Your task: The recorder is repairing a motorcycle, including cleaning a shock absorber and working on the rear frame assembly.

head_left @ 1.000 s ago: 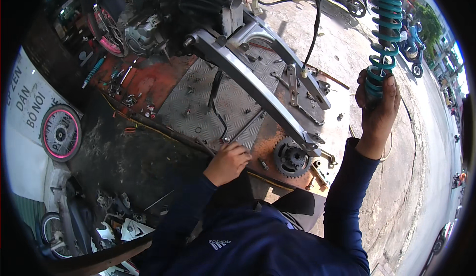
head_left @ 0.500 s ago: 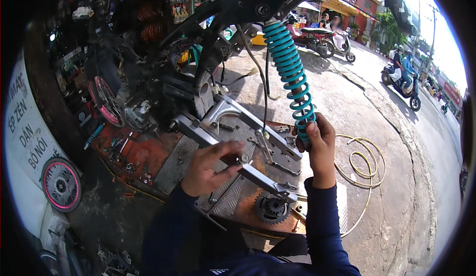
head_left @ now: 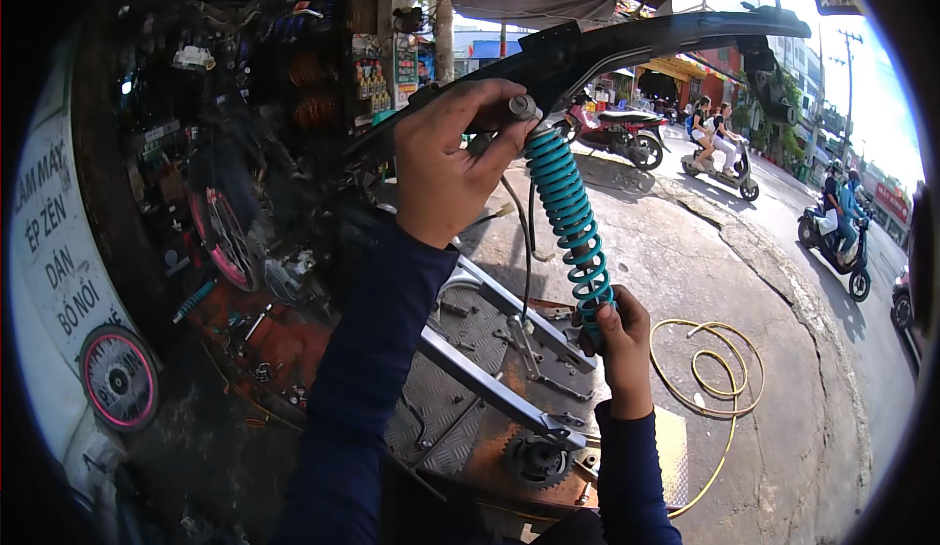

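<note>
Open concrete pavement (head_left: 783, 418) spreads right of the teal shock absorber (head_left: 560, 192), its cracked edge bordering the road. The metal work platform (head_left: 673, 447) lies below the shock absorber; the dark frame (head_left: 676, 38) arches above it, the silver swingarm (head_left: 480, 379) sits lower left. The shock absorber leans between both hands (a yellow hose (head_left: 732, 426) loops to its right). The right hand (head_left: 627, 344) grips its lower end; the left hand (head_left: 446, 163) pinches a round metal piece (head_left: 523, 106) at its top.
</note>
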The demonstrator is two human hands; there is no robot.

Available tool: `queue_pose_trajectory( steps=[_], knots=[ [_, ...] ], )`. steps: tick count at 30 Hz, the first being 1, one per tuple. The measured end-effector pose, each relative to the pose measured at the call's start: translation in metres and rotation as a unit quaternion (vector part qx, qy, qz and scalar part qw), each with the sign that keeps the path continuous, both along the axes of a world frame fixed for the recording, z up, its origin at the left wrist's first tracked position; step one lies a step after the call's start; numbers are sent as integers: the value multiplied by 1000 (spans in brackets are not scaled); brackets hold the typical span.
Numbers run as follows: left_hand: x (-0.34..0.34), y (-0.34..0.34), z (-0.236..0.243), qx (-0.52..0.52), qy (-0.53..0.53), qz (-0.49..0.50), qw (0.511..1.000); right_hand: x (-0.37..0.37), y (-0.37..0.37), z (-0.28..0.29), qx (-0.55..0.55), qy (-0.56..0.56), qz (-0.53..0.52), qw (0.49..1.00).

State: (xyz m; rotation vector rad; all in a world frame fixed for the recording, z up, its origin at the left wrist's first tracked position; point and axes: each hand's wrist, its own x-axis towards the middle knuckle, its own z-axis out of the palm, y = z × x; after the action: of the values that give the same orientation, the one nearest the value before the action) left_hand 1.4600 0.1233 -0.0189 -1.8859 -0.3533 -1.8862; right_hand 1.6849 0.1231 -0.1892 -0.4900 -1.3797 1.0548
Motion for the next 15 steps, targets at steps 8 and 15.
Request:
queue_pose_trajectory(
  steps=[8, 15],
  knots=[
    [-3, -6, 5, -26, 17, -6, 999, 0, 1, -2, 5, 8, 9, 1000],
    [-9, -3, 11, 11, 39, 36, 999, -3, -2, 1, 11, -9, -27, 1000]
  ],
)
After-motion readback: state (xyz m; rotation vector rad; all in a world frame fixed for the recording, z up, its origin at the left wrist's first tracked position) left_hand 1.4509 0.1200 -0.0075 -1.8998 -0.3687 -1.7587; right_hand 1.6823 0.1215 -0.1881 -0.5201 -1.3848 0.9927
